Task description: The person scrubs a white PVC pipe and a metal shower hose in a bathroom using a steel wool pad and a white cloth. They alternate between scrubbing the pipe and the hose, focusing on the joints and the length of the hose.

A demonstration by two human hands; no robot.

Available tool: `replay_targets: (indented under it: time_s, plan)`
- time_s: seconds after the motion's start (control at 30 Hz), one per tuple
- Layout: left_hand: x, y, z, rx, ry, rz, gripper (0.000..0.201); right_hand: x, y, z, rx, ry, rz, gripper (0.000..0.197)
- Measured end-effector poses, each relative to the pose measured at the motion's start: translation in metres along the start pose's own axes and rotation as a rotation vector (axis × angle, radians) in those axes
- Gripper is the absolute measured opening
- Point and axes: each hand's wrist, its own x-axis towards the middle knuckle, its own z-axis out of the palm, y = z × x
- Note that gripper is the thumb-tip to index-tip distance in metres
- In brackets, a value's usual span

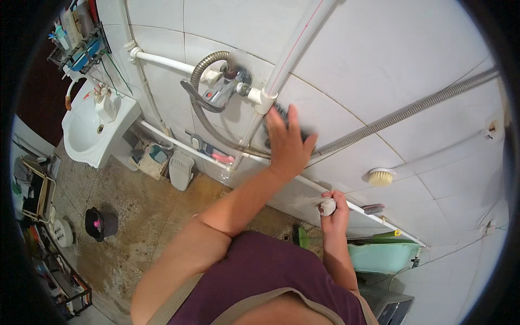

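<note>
My left hand reaches up to the tiled wall just below a white pipe tee, its fingers spread and blurred. Under the palm and between the fingers shows a dark, rough-textured thing, mostly covered by the hand; its kind is unclear. Lower and to the right, my right hand is closed around a whitish, rounded, crumpled-looking thing beside the white horizontal pipe. A ribbed metal hose runs along the wall behind the left hand.
A shower mixer tap is fixed upper left of my hands. A round bristle brush hangs at right, above a pale green basin. Farther left are a white washbasin, a grey dustpan and a dark bucket on the stained floor.
</note>
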Motion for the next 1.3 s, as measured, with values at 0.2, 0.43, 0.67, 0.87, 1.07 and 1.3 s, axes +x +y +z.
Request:
replay_targets:
  time_s: [0.2,0.43,0.67,0.87,1.07,1.3]
  plan:
    - [0.005,-0.014,0.015,0.003,0.191,0.377,0.080,0.004,-0.010,0.009,-0.001,0.001,-0.001,0.011]
    - [-0.024,-0.062,0.003,0.142,0.021,0.477,0.050,-0.002,-0.003,0.024,-0.015,-0.079,0.010,0.011]
    - [-0.027,-0.050,-0.054,-0.088,0.181,0.484,0.054,-0.006,-0.004,0.019,-0.006,-0.065,-0.001,0.012]
    - [0.028,-0.001,-0.103,0.204,0.089,0.230,0.062,-0.008,-0.002,0.019,-0.015,-0.065,-0.007,0.011]
    - [0.061,0.017,-0.135,0.384,-0.186,0.095,0.068,-0.006,-0.002,0.009,-0.013,-0.019,-0.005,0.011]
    - [0.070,0.008,-0.123,0.373,-0.236,0.008,0.056,-0.002,0.008,0.019,-0.009,-0.054,0.039,0.012]
